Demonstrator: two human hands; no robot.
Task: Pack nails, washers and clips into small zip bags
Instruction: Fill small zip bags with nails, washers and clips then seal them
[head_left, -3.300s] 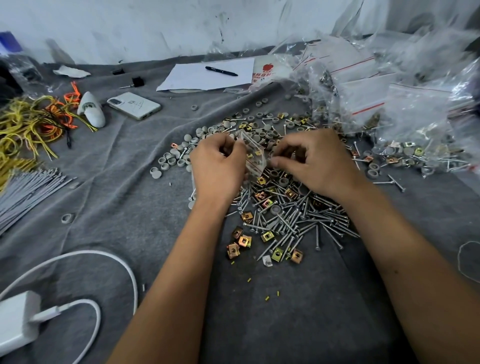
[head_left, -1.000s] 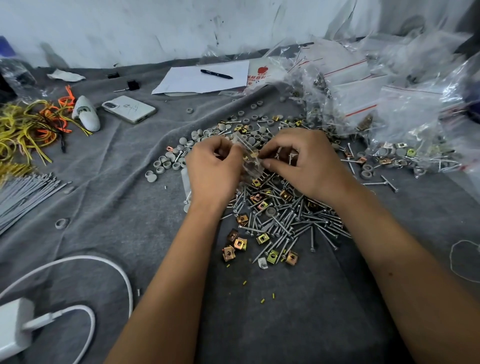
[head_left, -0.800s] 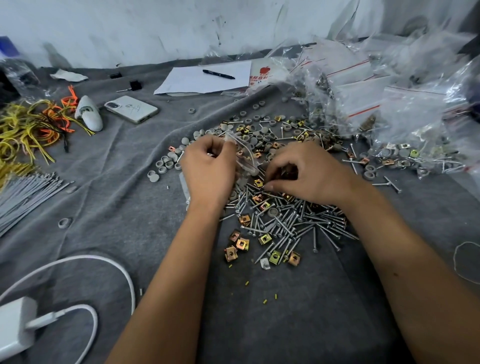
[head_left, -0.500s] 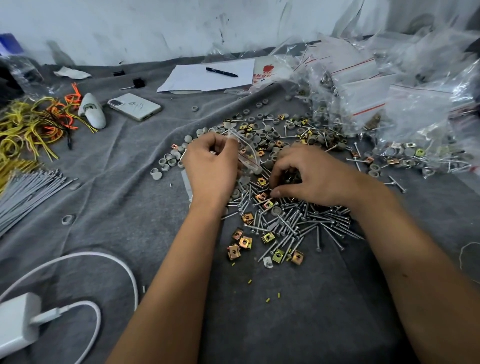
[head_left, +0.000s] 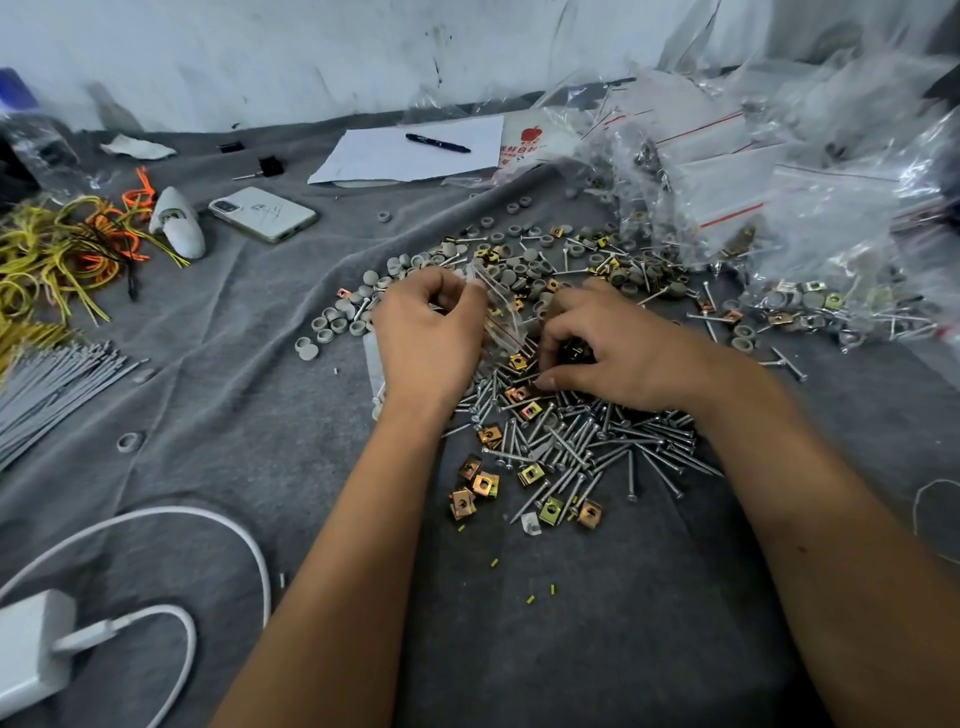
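On the grey cloth-covered surface (head_left: 218, 395), a white charger (head_left: 31, 649) lies near left with grey ties (head_left: 47, 384) and yellow wires (head_left: 47, 260) beyond it, and a phone (head_left: 263, 214) farther off. At the middle the left hand (head_left: 423, 338) pinches a small clear zip bag (head_left: 501, 312) upright among grey washers (head_left: 337, 322), while the right hand (head_left: 608, 348), fingers curled, picks at the heap of nails (head_left: 597, 441) and brass clips (head_left: 480, 486); what it grasps is hidden. Filled bags (head_left: 779, 218) pile up far right, behind paper with a pen (head_left: 438, 144).
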